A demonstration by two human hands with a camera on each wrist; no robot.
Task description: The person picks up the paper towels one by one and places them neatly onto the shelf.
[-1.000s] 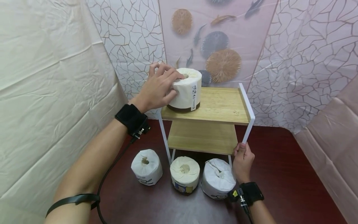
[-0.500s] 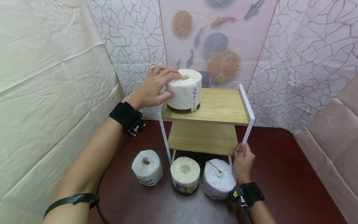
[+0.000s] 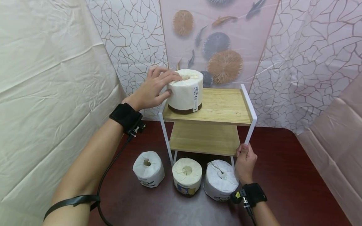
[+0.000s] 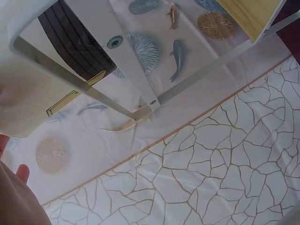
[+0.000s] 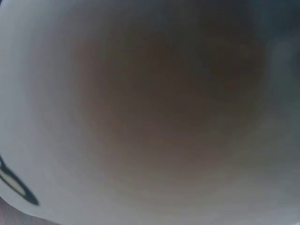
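Note:
A wrapped toilet roll (image 3: 185, 95) with a brown base band stands upright at the left end of the small shelf's top board (image 3: 223, 105). My left hand (image 3: 150, 89) lies at its upper left, fingers extended over the top edge and the thumb beside its side. In the left wrist view the thumb (image 4: 22, 173) looks apart from the roll (image 4: 23, 89). My right hand (image 3: 246, 161) grips the shelf's white right leg (image 3: 249, 133), low at the middle board. A white roll (image 5: 42, 140), very close and blurred, fills the right wrist view and hides that hand there.
Three more wrapped rolls stand on the dark red table (image 3: 288, 175) before the shelf: a left one (image 3: 148, 169), a middle one (image 3: 187, 175) and a right one (image 3: 220, 180) beside my right wrist. The middle board (image 3: 205, 138) sits below the top. Patterned cloth hangs behind.
My left hand has drawn back slightly to the left, its fingers and thumb sliding off the roll's top and front. The roll and my right hand stay put.

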